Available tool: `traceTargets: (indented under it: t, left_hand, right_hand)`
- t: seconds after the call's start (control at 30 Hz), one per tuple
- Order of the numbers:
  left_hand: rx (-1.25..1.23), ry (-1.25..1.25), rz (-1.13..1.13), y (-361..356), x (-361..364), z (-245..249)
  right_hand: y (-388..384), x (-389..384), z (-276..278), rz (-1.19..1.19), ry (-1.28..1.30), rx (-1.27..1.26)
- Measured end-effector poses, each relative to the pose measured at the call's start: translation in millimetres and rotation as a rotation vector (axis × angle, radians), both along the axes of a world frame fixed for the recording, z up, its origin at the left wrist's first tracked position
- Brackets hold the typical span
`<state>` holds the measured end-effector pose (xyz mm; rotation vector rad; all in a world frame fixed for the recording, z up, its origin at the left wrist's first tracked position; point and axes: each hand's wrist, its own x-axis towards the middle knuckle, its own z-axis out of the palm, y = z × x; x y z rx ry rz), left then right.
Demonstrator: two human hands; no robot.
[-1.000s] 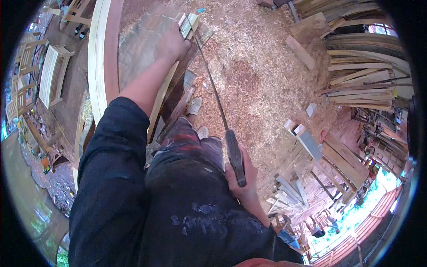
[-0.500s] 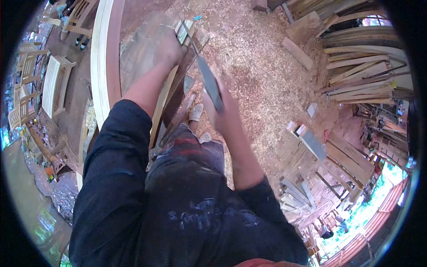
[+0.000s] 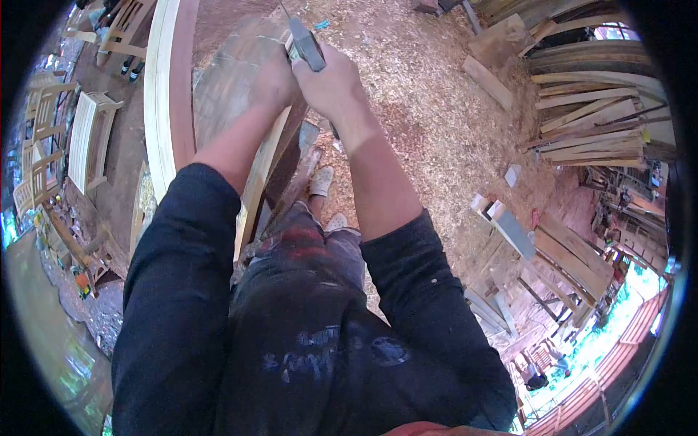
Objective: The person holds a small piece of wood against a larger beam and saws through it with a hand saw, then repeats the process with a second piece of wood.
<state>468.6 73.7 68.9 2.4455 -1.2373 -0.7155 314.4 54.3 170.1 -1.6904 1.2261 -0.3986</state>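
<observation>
My right hand [image 3: 331, 83] is closed around the grey grip of a long, thin-bladed tool that looks like a handsaw [image 3: 307, 45]. Its narrow blade points away from me, seen nearly edge-on. Close beside it, my left hand [image 3: 275, 80] is blurred and seems to grip a small pale piece of wood [image 3: 292, 49] at the bench edge. Most of that piece is hidden by both hands. Under my left hand is a worn wooden workbench [image 3: 225, 83].
A long pale board [image 3: 163, 94] runs along the bench's left side. Wood shavings [image 3: 436, 131] cover the floor. Stacked planks [image 3: 592, 116] stand at right, above a wooden stand [image 3: 552, 261] with boards. A slatted bench [image 3: 93, 142] and chairs are at left.
My right hand has moved forward and left with the tool, up beside my left hand. My left hand stays at nearly the same spot.
</observation>
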Motion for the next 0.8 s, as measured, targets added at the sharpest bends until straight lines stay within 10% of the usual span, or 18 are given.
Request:
traceTargets:
  t: [0.33,0.6,0.8]
  left_hand:
    - [0.116,0.043,-0.005,-1,-8,38]
    - [0.121,0.147,0.0,0,-3,31]
    - [0.101,0.304,0.007,-2,10,53]
  right_hand:
    - [212,-197,88,-0.086,0.191,0.22]
    - [12,-17,-23,-0.053,-0.037,0.122]
    - [10,-6,-28,-0.055,0.022,0.025]
